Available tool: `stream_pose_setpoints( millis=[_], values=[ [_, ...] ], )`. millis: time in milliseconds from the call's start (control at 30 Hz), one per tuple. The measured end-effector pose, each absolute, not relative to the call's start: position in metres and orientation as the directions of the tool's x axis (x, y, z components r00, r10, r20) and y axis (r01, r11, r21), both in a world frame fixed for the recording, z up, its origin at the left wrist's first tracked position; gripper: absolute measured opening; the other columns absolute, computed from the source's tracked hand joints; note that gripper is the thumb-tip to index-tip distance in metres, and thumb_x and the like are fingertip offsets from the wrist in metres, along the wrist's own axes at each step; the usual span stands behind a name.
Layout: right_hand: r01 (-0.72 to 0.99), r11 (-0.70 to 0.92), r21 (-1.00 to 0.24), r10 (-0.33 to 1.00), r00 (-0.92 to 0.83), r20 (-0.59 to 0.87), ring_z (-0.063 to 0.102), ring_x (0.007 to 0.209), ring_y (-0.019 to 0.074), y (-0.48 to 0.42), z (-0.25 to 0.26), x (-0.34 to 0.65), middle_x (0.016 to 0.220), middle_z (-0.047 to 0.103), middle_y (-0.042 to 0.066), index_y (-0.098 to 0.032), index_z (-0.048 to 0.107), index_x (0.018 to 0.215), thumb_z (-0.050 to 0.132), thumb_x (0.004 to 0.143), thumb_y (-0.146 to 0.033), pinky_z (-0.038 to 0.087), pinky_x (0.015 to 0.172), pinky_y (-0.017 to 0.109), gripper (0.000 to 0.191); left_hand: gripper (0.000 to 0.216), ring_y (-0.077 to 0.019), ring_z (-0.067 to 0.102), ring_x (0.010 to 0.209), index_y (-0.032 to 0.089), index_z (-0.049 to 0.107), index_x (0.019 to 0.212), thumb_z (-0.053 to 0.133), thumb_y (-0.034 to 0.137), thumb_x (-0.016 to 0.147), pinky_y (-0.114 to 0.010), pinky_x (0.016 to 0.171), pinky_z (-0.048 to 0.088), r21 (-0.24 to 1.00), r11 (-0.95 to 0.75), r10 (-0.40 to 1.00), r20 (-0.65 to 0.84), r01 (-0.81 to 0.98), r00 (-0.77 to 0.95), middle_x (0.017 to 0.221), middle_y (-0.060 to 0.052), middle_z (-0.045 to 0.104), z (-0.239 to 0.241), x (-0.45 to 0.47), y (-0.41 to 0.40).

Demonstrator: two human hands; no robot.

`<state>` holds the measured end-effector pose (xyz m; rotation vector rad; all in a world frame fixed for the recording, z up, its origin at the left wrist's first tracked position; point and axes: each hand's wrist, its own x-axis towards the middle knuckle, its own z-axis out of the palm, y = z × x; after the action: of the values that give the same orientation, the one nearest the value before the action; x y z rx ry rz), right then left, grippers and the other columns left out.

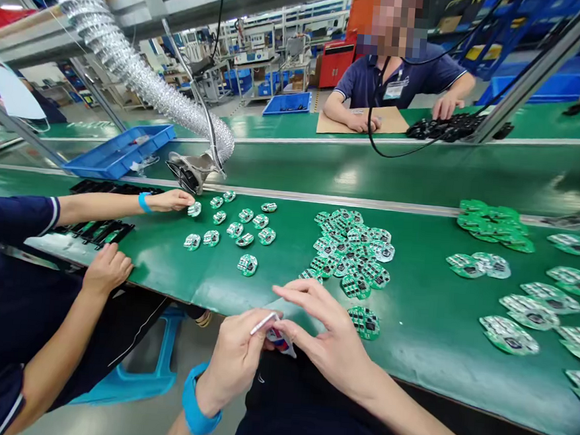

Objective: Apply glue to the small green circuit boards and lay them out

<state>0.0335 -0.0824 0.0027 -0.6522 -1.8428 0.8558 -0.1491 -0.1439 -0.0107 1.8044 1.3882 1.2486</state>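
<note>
At the table's front edge my left hand (238,346), with a blue wristband (200,400), is closed on a small white, red and blue packet (282,341). A thin white edge sticks up between its thumb and fingers; I cannot tell whether it belongs to the packet. My right hand (329,329) is open beside it, fingers stretched out, its thumb close to or touching the packet. Just beyond my right hand lies a single green circuit board (365,323). A heap of green circuit boards (350,245) is behind that.
A co-worker's hand (172,200) at left pinches a circuit board near several scattered boards (234,229). More boards (531,312) lie at right. A fume hose (145,75) hangs over the table by a blue tray (120,151). Another person (398,86) sits opposite.
</note>
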Motion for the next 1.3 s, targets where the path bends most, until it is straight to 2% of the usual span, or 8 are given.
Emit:
stream_pose_setpoints(
  millis=[200,400,567,700,800,967,1033,1300],
  values=[
    [-0.021,0.727,-0.686,0.576,-0.527,0.625,0.067,0.086,0.0172,-0.067,0.006,0.027,0.092,0.076,0.002,-0.022,0.071,0.103,0.061,0.105,-0.017,0.049,0.084,0.035,0.011,0.038,-0.0116,0.064,0.060,0.018,0.072,0.091,0.046,0.040,0.108,-0.021,0.060,0.051,0.910,-0.173,0.983,0.138,0.378,0.117,0.072,-0.003,0.065,-0.002,-0.154,-0.142],
    [0.140,0.948,-0.286,0.314,-0.563,0.764,0.063,0.082,0.0177,-0.052,-0.002,0.027,0.091,0.074,0.007,-0.014,0.066,0.105,0.055,0.105,-0.010,0.046,0.086,0.038,0.012,0.041,-0.0082,0.047,0.047,0.016,0.067,0.082,0.072,0.055,0.090,-0.020,0.045,0.038,0.976,0.215,0.974,-0.216,-0.033,-0.064,0.062,0.001,0.059,-0.012,-0.155,-0.132],
    [0.269,0.963,-0.001,0.193,-0.688,0.700,0.058,0.077,0.0192,-0.048,-0.002,0.031,0.081,0.070,0.007,-0.014,0.069,0.095,0.045,0.104,-0.004,0.046,0.088,0.039,0.028,0.043,-0.0081,0.045,0.053,0.015,0.066,0.078,0.076,0.055,0.088,-0.020,0.052,0.038,0.957,0.217,0.971,-0.231,-0.194,-0.054,0.061,0.002,0.055,-0.022,-0.151,-0.128],
    [0.275,0.955,0.115,0.137,-0.747,0.651,0.055,0.075,0.0201,-0.052,-0.006,0.033,0.079,0.068,0.007,-0.017,0.070,0.085,0.044,0.105,-0.003,0.047,0.088,0.041,0.035,0.047,-0.0076,0.042,0.054,0.015,0.066,0.077,0.076,0.059,0.087,-0.020,0.051,0.035,0.956,0.238,0.965,-0.252,-0.173,-0.068,0.061,0.002,0.053,-0.029,-0.149,-0.127],
    [0.307,0.951,-0.026,0.253,-0.731,0.634,0.059,0.080,0.0199,-0.057,-0.015,0.036,0.088,0.073,0.008,-0.016,0.072,0.097,0.044,0.108,-0.009,0.049,0.089,0.041,0.030,0.044,-0.0087,0.046,0.059,0.014,0.072,0.090,0.079,0.058,0.085,-0.019,0.053,0.038,0.953,0.266,0.955,-0.281,-0.147,-0.092,0.069,0.000,0.061,-0.033,-0.150,-0.125],
    [0.231,0.668,-0.707,0.716,-0.459,0.526,0.069,0.094,0.0186,-0.068,-0.029,0.037,0.104,0.077,0.007,-0.020,0.074,0.117,0.059,0.107,-0.030,0.053,0.086,0.036,0.020,0.051,-0.0145,0.057,0.068,0.015,0.076,0.105,0.079,0.060,0.082,-0.023,0.060,0.048,0.979,0.201,0.973,-0.198,0.017,-0.118,0.084,-0.006,0.072,-0.026,-0.150,-0.123],
    [0.123,0.485,-0.866,0.831,-0.372,0.413,0.071,0.089,0.0179,-0.069,-0.030,0.035,0.097,0.078,0.006,-0.020,0.077,0.111,0.067,0.103,-0.035,0.055,0.083,0.033,0.020,0.052,-0.0170,0.061,0.071,0.016,0.077,0.104,0.080,0.062,0.080,-0.025,0.062,0.051,0.981,0.176,0.977,-0.165,0.075,-0.133,0.087,-0.007,0.073,-0.021,-0.149,-0.121],
    [-0.042,0.343,-0.938,0.887,-0.314,0.339,0.070,0.094,0.0171,-0.055,-0.023,0.033,0.091,0.075,0.003,-0.019,0.076,0.084,0.082,0.087,-0.032,0.054,0.094,0.031,0.015,0.068,-0.0120,0.052,0.060,0.016,0.075,0.103,0.091,0.068,0.063,-0.020,0.053,0.047,0.958,0.284,0.948,-0.287,-0.038,-0.137,0.073,-0.001,0.066,-0.031,-0.142,-0.110]
  ],
)
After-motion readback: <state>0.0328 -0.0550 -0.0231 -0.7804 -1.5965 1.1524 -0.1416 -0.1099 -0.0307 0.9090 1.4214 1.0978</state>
